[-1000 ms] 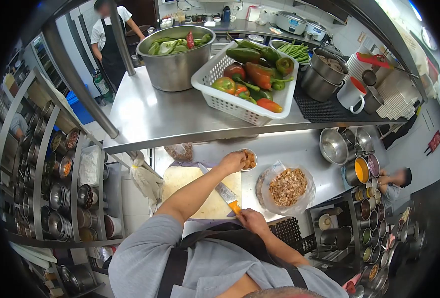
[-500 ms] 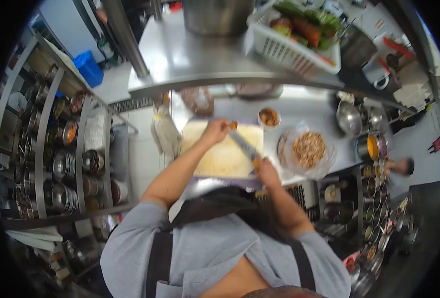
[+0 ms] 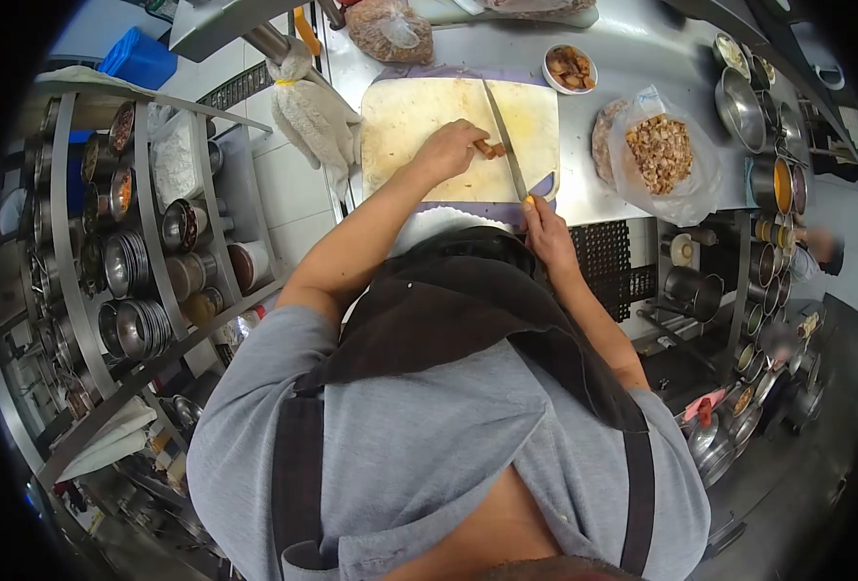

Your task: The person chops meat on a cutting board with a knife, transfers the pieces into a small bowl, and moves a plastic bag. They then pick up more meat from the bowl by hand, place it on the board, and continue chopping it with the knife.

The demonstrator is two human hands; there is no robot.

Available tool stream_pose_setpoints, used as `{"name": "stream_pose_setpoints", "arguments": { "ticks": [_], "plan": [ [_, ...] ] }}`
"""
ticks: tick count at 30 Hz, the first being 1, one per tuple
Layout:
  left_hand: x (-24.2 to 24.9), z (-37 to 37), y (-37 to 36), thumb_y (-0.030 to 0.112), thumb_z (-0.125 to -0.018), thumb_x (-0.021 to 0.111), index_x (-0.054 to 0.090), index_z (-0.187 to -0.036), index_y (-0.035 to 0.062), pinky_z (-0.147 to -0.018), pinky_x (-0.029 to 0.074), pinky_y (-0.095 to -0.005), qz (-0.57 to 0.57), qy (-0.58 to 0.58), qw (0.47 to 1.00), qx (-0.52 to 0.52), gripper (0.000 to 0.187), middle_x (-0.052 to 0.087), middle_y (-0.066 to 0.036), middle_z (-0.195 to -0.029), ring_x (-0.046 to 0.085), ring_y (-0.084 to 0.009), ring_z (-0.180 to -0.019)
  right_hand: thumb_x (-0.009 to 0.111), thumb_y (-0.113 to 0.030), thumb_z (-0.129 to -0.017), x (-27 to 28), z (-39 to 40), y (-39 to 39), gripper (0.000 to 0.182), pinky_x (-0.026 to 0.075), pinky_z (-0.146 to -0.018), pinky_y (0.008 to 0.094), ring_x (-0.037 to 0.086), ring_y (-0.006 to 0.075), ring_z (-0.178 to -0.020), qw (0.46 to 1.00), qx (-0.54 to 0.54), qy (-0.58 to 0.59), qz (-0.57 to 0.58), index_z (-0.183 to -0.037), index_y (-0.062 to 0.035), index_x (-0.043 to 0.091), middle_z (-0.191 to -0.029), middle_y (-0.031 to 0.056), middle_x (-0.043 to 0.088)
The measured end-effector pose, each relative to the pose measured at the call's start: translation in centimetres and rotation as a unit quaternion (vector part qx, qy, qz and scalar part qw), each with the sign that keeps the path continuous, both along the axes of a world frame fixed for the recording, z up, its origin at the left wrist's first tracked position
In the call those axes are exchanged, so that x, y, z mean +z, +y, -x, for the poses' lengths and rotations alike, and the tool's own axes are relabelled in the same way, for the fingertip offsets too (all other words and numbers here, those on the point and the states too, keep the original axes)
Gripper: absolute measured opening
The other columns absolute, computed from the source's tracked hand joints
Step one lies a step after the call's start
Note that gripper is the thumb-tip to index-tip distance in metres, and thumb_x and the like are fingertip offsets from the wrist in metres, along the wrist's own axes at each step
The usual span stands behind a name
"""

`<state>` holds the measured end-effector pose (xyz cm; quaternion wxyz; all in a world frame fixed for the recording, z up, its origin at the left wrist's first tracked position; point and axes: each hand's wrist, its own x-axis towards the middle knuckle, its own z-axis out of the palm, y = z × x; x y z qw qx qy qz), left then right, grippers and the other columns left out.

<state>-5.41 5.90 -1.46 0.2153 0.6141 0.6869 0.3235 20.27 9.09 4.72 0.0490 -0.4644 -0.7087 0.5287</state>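
My left hand [image 3: 451,151] is closed on a small brown piece of food [image 3: 490,150] over the middle of the pale cutting board [image 3: 400,121]. My right hand [image 3: 547,230] grips the yellow handle of a long knife [image 3: 508,145] at the board's lower right. The blade points away from me and lies just right of the piece, close against it. A white bowl of brown pieces [image 3: 570,70] stands beyond the board's right corner. Farther right, an open plastic bag [image 3: 659,153] holds many chopped pieces.
A tied bag of brown food [image 3: 390,31] lies at the back left of the steel counter. A towel [image 3: 313,131] hangs at the counter's left edge. Shelves with stacked metal bowls [image 3: 138,329] stand left. Metal bowls [image 3: 740,108] and pots are on the right.
The view has tilted down. My left hand has come from the board's upper edge to its middle with the brown piece. The knife now stands more upright in view, beside the piece.
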Motion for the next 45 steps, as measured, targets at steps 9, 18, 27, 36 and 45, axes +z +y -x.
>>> {"name": "stream_pose_setpoints", "arguments": {
  "ticks": [9, 18, 27, 36, 45],
  "plan": [
    [2.5, -1.4, -0.8, 0.010, -0.077, 0.068, 0.065, -0.093, 0.0067, -0.087, 0.047, -0.0413, -0.020, 0.008, 1.000, -0.021, 0.016, 0.063, -0.009, -0.091, 0.059, -0.0299, -0.095, 0.049, -0.034, -0.100, 1.1, -0.2, 1.7, 0.035, 0.044, -0.047, 0.0334, 0.054, 0.0177, -0.045, 0.999, -0.018, -0.019, -0.040, -0.113, -0.0032, 0.061, -0.062, 0.0095, 0.058],
    [1.8, -2.6, -1.1, 0.017, -0.075, 0.072, 0.069, -0.088, 0.0055, -0.075, 0.051, -0.0416, -0.013, 0.010, 1.000, 0.011, 0.017, 0.063, -0.013, -0.083, 0.063, -0.0329, -0.082, 0.050, -0.035, -0.100, 2.4, 0.0, 2.6, 0.037, 0.047, -0.051, 0.0378, 0.061, 0.0254, -0.052, 0.996, 0.015, -0.069, 0.061, -0.114, -0.0025, 0.061, -0.069, 0.0172, 0.063],
    [4.1, -1.5, -1.1, 0.015, -0.074, 0.069, 0.073, -0.086, 0.0078, -0.077, 0.052, -0.0420, 0.125, 0.055, 0.991, -0.005, 0.015, 0.066, -0.018, -0.085, 0.064, -0.0353, -0.084, 0.049, -0.037, -0.099, 1.1, 0.3, 1.1, 0.039, 0.049, -0.074, 0.0462, 0.064, 0.0448, -0.086, 0.997, 0.059, -0.042, -0.029, -0.118, -0.0038, 0.058, -0.086, 0.0281, 0.065],
    [3.3, -2.5, -1.5, 0.018, -0.076, 0.068, 0.069, -0.082, 0.0097, -0.076, 0.050, -0.0402, -0.008, 0.131, 0.991, 0.027, 0.010, 0.066, -0.007, -0.084, 0.060, -0.0286, -0.086, 0.048, -0.037, -0.100, 1.3, -0.1, 1.1, 0.038, 0.048, -0.075, 0.0483, 0.063, 0.0454, -0.086, 0.995, 0.055, -0.076, -0.027, -0.115, -0.0044, 0.060, -0.085, 0.0274, 0.065],
    [3.0, -3.4, -1.8, 0.019, -0.077, 0.064, 0.073, -0.086, 0.0157, -0.080, 0.046, -0.0409, 0.017, 0.113, 0.992, 0.045, 0.012, 0.068, -0.003, -0.087, 0.059, -0.0258, -0.091, 0.046, -0.033, -0.101, 2.1, 1.1, 0.5, 0.036, 0.047, -0.078, 0.0513, 0.061, 0.0473, -0.093, 0.991, 0.076, -0.039, -0.099, -0.115, -0.0033, 0.059, -0.093, 0.0284, 0.065]
  ]
}}
